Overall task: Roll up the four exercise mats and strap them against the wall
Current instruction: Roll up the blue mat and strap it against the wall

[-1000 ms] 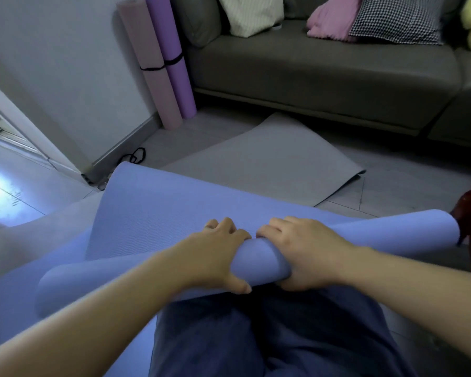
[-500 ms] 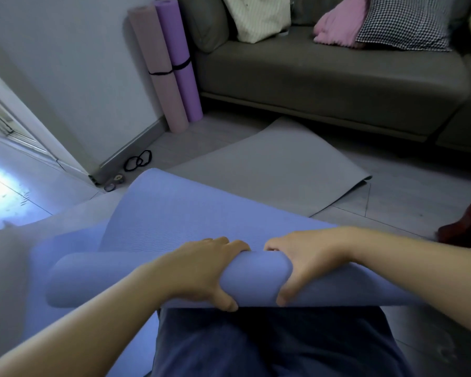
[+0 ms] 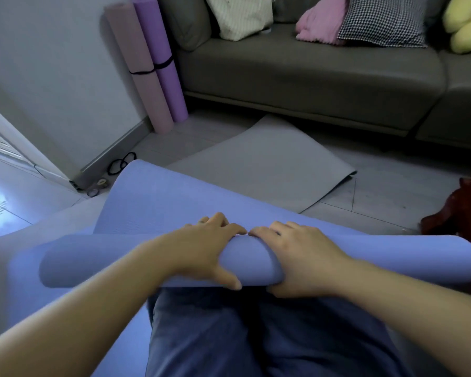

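A blue mat point(image 3: 163, 202) lies partly rolled in front of my knees, its roll running left to right. My left hand point(image 3: 201, 248) and my right hand point(image 3: 297, 257) grip the middle of the roll side by side, fingers over the top and thumbs underneath. A grey mat point(image 3: 264, 164) lies flat beyond it, partly under the blue one. A rolled pink mat point(image 3: 139, 66) and a rolled purple mat point(image 3: 161, 58) stand upright against the wall, each with a black strap round it. Loose black straps point(image 3: 120, 164) lie by the skirting board.
A grey sofa point(image 3: 310, 77) with several cushions and a yellow plush toy point(image 3: 465, 23) runs along the back. A dark red object point(image 3: 462, 210) sits at the right edge. Small rings point(image 3: 97, 187) lie near the wall corner. My legs in blue trousers point(image 3: 256, 336) are below the roll.
Both hands have shifted forward over the top of the roll, fingers reaching further, and the roll has turned away from me and grown a little thicker.
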A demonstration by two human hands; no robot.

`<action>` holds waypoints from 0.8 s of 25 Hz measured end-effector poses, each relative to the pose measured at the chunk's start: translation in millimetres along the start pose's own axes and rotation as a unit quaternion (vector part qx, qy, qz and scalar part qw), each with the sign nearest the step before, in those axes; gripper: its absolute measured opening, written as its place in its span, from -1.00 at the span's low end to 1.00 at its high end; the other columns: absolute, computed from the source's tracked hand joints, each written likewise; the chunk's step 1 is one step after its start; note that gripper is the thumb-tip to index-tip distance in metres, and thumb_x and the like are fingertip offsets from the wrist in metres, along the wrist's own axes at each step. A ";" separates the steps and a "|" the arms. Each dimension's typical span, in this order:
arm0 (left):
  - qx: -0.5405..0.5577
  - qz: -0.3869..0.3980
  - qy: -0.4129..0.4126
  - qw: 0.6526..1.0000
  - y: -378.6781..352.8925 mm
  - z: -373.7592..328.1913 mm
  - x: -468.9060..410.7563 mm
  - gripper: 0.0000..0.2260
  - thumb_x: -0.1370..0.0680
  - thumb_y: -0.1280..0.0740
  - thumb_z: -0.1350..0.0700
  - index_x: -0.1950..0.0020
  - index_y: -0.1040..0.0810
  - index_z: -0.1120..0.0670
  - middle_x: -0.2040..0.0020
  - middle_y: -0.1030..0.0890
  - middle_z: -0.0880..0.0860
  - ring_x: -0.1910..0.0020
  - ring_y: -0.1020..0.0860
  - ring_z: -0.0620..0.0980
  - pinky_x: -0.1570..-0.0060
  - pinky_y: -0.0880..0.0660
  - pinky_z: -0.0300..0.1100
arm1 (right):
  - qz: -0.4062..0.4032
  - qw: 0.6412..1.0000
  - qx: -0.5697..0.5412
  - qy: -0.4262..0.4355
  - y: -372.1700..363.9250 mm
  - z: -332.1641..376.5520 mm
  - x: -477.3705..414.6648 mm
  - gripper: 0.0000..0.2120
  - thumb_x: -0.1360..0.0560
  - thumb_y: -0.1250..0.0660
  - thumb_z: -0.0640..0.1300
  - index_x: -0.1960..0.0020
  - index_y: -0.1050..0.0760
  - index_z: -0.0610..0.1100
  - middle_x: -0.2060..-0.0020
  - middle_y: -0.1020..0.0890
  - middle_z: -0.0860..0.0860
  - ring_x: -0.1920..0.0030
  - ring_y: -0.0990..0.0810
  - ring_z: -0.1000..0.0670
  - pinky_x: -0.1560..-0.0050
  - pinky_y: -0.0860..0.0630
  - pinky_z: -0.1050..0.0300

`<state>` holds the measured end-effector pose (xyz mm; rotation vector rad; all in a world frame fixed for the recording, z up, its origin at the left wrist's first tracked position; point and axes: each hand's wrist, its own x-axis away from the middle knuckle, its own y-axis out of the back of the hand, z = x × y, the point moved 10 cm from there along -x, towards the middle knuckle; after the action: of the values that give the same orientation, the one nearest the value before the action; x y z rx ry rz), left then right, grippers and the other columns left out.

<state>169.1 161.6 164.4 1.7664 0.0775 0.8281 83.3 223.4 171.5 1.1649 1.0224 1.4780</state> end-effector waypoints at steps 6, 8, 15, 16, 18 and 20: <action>-0.130 -0.203 0.020 0.970 13.5 -6.4 18.8 -0.30 -0.20 -0.43 -0.12 -0.29 -0.29 -0.12 0.02 -0.48 -0.01 0.15 -0.55 0.08 0.18 -0.48 -0.05 | 0.194 0.970 -0.147 -0.009 -10.9 -4.4 -29.3 -0.27 -0.21 -0.56 0.14 -0.24 -0.23 0.22 -0.06 -0.50 0.22 -0.04 -0.51 0.07 -0.03 -0.51 0.07; -0.088 -0.161 0.012 0.983 19.2 -8.2 20.9 -0.41 -0.34 -0.34 -0.11 -0.31 -0.21 -0.16 -0.03 -0.44 -0.04 0.03 -0.52 0.07 0.11 -0.41 -0.10 | 0.159 0.980 -0.117 -0.001 1.9 0.6 -21.6 -0.25 -0.22 -0.54 0.18 -0.29 -0.23 0.20 -0.12 -0.46 0.22 -0.11 -0.47 0.08 -0.10 -0.48 0.07; 0.043 0.020 -0.026 0.999 1.5 -18.7 2.1 -0.32 -0.32 -0.49 -0.12 -0.35 -0.25 -0.14 -0.15 -0.51 -0.05 -0.07 -0.51 0.02 -0.03 -0.46 -0.09 | -0.110 0.989 0.093 0.035 10.0 17.7 21.2 -0.07 -0.06 -0.52 0.21 -0.35 -0.31 -0.05 0.02 -0.57 0.00 0.11 -0.60 -0.10 0.17 -0.55 -0.03; 0.077 0.076 -0.017 0.994 -2.9 -14.2 -6.7 -0.30 -0.31 -0.51 -0.13 -0.35 -0.25 -0.15 -0.18 -0.51 -0.08 -0.09 -0.51 0.00 -0.08 -0.46 -0.08 | -0.123 0.988 0.085 0.024 10.5 10.9 14.9 -0.11 -0.05 -0.51 0.22 -0.31 -0.35 -0.02 0.06 -0.58 0.01 0.14 -0.61 -0.09 0.20 -0.54 -0.02; 0.124 0.146 -0.004 0.981 -6.8 -6.5 -17.8 -0.31 -0.30 -0.52 -0.17 -0.34 -0.27 -0.19 -0.22 -0.48 -0.13 -0.12 -0.50 -0.04 -0.15 -0.46 -0.06 | -0.050 0.997 0.059 -0.007 8.8 0.2 -1.9 -0.23 -0.17 -0.45 0.24 -0.32 -0.31 0.08 -0.04 -0.53 0.08 0.00 -0.57 -0.04 0.04 -0.49 0.03; 0.111 0.122 -0.002 0.986 -2.1 -0.6 -22.3 -0.30 -0.31 -0.48 -0.25 -0.36 -0.26 -0.21 -0.23 -0.40 -0.13 -0.17 -0.44 -0.05 -0.19 -0.44 -0.04 | 0.029 0.999 0.023 -0.012 3.9 -5.1 -13.4 -0.29 -0.23 -0.43 0.24 -0.29 -0.25 0.14 -0.10 -0.49 0.15 -0.07 -0.51 0.02 0.04 -0.42 0.11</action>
<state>152.8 153.0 151.8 2.0133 -0.0534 1.0248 78.7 209.3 171.9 1.2521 1.0186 1.4893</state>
